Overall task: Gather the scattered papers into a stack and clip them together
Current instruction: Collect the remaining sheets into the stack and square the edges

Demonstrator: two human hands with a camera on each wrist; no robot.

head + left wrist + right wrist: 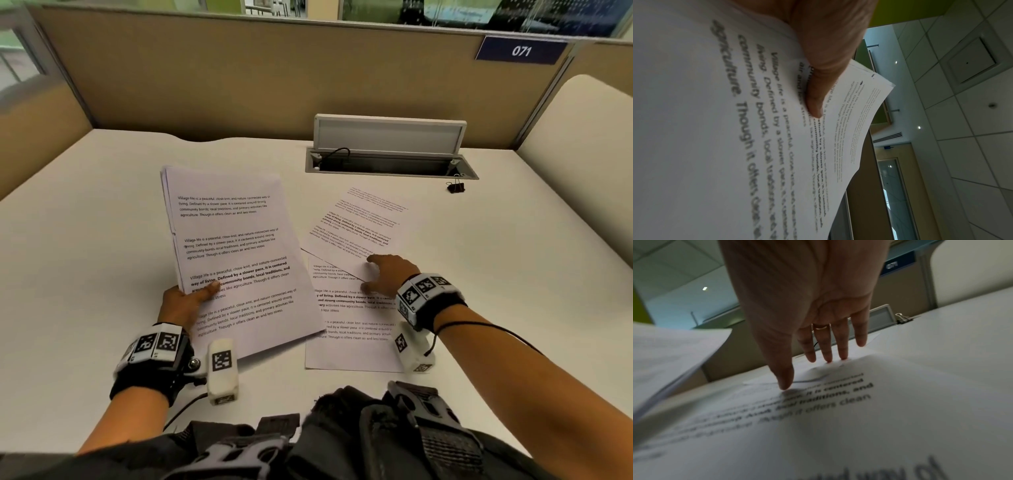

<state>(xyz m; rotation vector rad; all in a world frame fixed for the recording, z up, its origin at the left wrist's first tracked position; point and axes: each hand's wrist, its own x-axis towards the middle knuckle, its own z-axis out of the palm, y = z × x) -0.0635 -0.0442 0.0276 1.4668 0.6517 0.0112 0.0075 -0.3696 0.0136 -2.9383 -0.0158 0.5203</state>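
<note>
My left hand (191,298) pinches a stack of printed sheets (236,260) at its left edge, thumb on top, and holds it tilted above the white desk (85,222); the thumb (816,91) presses on the text. Two more printed sheets lie flat to the right: a near sheet (349,329) and a far sheet (356,222) that overlaps its top. My right hand (383,277) is spread open, and its fingertips (827,359) touch these sheets where they overlap. A black binder clip (455,186) stands at the back right of the desk, apart from both hands.
An open cable hatch (390,164) with a raised grey lid (388,133) sits at the back of the desk, just left of the clip. Beige partition walls (239,85) close off the back and sides. A dark harness (376,428) lies at the near edge.
</note>
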